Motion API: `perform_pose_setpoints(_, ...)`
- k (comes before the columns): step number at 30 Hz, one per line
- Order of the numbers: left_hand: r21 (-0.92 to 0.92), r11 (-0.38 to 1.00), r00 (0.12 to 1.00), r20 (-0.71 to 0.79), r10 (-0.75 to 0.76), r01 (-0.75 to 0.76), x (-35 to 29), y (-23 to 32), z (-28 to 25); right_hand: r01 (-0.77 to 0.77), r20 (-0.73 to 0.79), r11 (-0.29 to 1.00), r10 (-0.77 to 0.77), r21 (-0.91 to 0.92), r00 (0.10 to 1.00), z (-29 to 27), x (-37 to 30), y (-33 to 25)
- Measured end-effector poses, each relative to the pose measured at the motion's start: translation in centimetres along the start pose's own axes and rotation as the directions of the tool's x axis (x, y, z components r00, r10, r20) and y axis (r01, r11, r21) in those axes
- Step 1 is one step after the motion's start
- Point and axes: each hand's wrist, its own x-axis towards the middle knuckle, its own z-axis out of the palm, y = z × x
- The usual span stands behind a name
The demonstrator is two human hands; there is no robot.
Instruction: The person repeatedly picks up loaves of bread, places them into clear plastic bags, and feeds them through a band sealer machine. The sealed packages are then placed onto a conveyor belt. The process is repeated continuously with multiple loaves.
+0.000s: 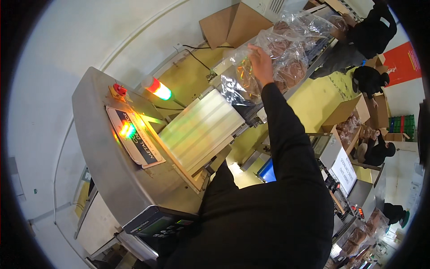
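Right hand stretched out, fingers loosely spread on clear bag of brown buns at far end of white conveyor belt. Not gripped yet; more bags beyond. Left hand not seen. Metal scanner housing near belt's left edge.

Plain white wall across the whole left side of the frame, with thin pipes curving down it. Yellow floor in the middle and upper right. Big grey metal machine at centre left, with a pale belt going through it. Red and green lamp glowing just above the machine, throwing coloured light on the metal. Dark keypad box at the lower middle. Brown cardboard boxes at the top and on the right. Red poster on the wall, upper right. Green crates at the right edge. Bright, even light all over.
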Motion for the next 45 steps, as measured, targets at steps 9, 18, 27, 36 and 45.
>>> perform_pose_setpoints(9,0.043,0.999,0.999,0.026,-0.023,0.022,-1.0,-0.6,0.6,-0.465,0.259,0.882,0.435,0.069,0.863,6.1,-16.0,-1.3)
perform_pose_setpoints(18,0.231,0.969,0.980,0.158,-0.124,0.086,-4.3,0.5,5.6,-0.256,-0.020,0.832,0.283,-0.492,0.959,5.6,-13.2,16.2)
perform_pose_setpoints(27,0.490,0.871,0.847,0.448,-0.288,0.037,-6.4,1.0,13.0,-0.403,0.023,0.728,0.497,-0.554,0.867,-4.1,-5.5,28.3)
perform_pose_setpoints(36,0.542,0.782,0.647,0.721,-0.247,-0.306,-6.7,-6.5,16.6,-0.576,-0.388,0.804,0.489,-0.149,0.782,-4.1,-12.2,15.5)
perform_pose_setpoints(45,0.333,0.445,0.451,0.873,0.188,-0.831,-2.9,-16.9,16.7,-0.382,-0.030,0.843,0.424,0.378,0.905,-6.5,-33.1,-8.5)
